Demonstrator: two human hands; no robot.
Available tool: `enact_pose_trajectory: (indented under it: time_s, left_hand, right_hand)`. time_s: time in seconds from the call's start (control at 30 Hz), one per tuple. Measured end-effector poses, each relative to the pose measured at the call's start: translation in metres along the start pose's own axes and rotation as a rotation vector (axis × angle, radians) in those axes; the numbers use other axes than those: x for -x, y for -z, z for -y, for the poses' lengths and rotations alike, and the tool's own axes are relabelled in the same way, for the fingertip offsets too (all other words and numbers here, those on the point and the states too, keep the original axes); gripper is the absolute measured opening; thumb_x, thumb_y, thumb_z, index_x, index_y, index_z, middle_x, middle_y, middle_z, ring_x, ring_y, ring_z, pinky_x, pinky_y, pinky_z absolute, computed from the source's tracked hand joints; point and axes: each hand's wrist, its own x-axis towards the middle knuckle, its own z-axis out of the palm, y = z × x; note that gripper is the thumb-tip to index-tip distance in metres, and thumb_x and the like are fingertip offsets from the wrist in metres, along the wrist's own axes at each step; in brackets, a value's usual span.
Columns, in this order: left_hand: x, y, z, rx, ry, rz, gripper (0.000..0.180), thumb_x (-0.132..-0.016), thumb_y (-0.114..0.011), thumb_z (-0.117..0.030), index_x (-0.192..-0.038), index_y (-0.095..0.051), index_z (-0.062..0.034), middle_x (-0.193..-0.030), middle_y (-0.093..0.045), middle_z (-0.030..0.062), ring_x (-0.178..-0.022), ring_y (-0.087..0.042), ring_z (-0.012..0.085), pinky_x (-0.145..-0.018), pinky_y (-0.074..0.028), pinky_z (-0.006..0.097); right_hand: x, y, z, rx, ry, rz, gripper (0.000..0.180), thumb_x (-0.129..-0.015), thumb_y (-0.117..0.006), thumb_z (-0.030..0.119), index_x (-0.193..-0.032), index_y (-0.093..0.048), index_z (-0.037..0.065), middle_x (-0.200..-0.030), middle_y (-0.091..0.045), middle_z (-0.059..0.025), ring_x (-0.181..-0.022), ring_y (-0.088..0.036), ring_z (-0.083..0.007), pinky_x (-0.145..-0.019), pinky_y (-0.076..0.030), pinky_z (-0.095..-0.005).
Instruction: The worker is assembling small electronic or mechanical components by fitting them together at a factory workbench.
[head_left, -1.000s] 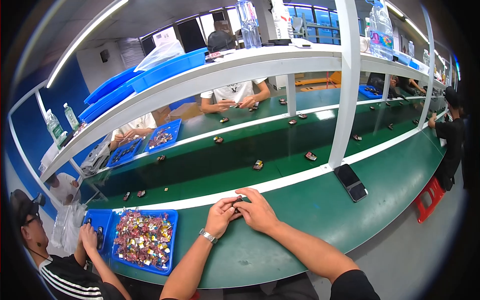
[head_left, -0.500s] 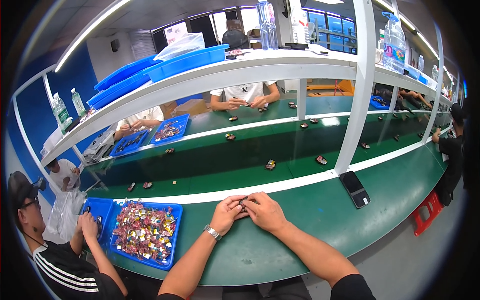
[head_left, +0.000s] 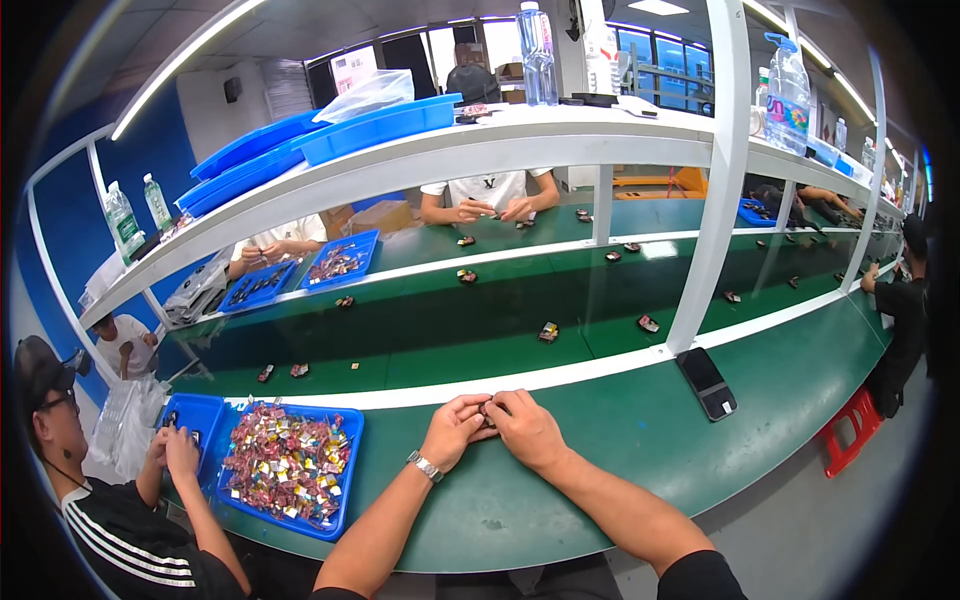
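Observation:
Over the green tabletop (head_left: 590, 490), my left hand (head_left: 455, 432) and my right hand (head_left: 527, 432) meet fingertip to fingertip. Pinched between them is a small dark part (head_left: 487, 411), mostly hidden by the fingers, so its kind is unclear. Both hands are closed on it. Left of my left forearm, a blue tray (head_left: 352, 470) is heaped with small pink-wrapped pieces (head_left: 285, 465) showing white and yellow bits. A black phone (head_left: 706, 384) lies flat to the right of my hands.
Beyond a white rail (head_left: 590, 370), a green belt (head_left: 440, 345) carries scattered small assemblies (head_left: 548, 332). A white post (head_left: 712, 200) rises near the phone to a shelf with blue trays (head_left: 380, 130) and bottles. A co-worker (head_left: 130, 500) sits close on my left; others work across the belt.
The small assemblies on the belt have shifted slightly to the right. My hands stay in the same place, with the right fingers slightly changed around the small dark part.

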Motion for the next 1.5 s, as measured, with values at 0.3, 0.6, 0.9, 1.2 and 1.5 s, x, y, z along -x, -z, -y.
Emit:
enact_pose_trajectory:
  time_s: [0.3, 0.6, 0.9, 1.2, 1.5]
  left_hand:
    - [-0.003, -0.004, 0.003, -0.013, -0.005, -0.052, 0.031, -0.096, -0.046, 0.005, -0.127, -0.049, 0.0049, -0.123, -0.06, 0.0155, -0.109, -0.062, 0.02, -0.093, -0.057, 0.035]
    - [-0.003, 0.01, 0.006, 0.104, -0.119, -0.183, 0.043, -0.096, -0.049, 0.002, -0.137, -0.041, -0.002, -0.132, -0.056, 0.0148, -0.111, -0.061, 0.0209, -0.091, -0.056, 0.034]
    - [-0.01, 0.016, 0.011, -0.061, -0.165, -0.246, 0.03, -0.094, -0.049, 0.002, -0.124, -0.05, 0.0033, -0.129, -0.056, 0.0185, -0.111, -0.062, 0.0263, -0.091, -0.055, 0.037]
    - [-0.009, 0.01, 0.012, -0.154, -0.135, -0.206, 0.021, -0.094, -0.049, 0.002, -0.112, -0.058, 0.005, -0.114, -0.065, 0.0149, -0.104, -0.064, 0.0211, -0.087, -0.055, 0.032]
    - [-0.009, 0.014, 0.012, -0.193, -0.144, -0.17, 0.017, -0.094, -0.051, 0.002, -0.107, -0.061, 0.0044, -0.109, -0.067, 0.0154, -0.101, -0.065, 0.0211, -0.085, -0.056, 0.033]
  right_hand:
    - [-0.006, 0.005, 0.001, 0.023, 0.054, -0.051, 0.016, -0.075, -0.069, 0.006, -0.09, -0.066, 0.005, -0.099, -0.062, -0.0061, -0.092, -0.061, -0.0232, -0.074, -0.054, -0.0338]
    - [-0.019, -0.024, -0.012, -0.229, -0.048, -0.017, 0.029, -0.076, -0.072, 0.013, -0.102, -0.065, 0.005, -0.112, -0.062, -0.0108, -0.099, -0.062, -0.0283, -0.081, -0.054, -0.0393]
    - [-0.066, -0.069, -0.067, -0.109, -0.392, 0.179, 0.034, -0.075, -0.076, 0.021, -0.104, -0.068, 0.005, -0.11, -0.067, -0.0125, -0.103, -0.06, -0.0318, -0.091, -0.049, -0.0409]
    - [-0.041, 0.026, -0.224, 0.015, -0.463, -0.008, 0.029, -0.083, -0.055, 0.002, -0.109, -0.068, 0.004, -0.112, -0.066, -0.0153, -0.106, -0.059, -0.0357, -0.095, -0.046, -0.0439]
    - [-0.064, 0.026, -0.239, -0.256, -0.563, 0.551, 0.026, -0.082, -0.064, -0.001, -0.108, -0.068, 0.0, -0.103, -0.069, -0.0104, -0.089, -0.067, -0.021, -0.083, -0.051, -0.0313]
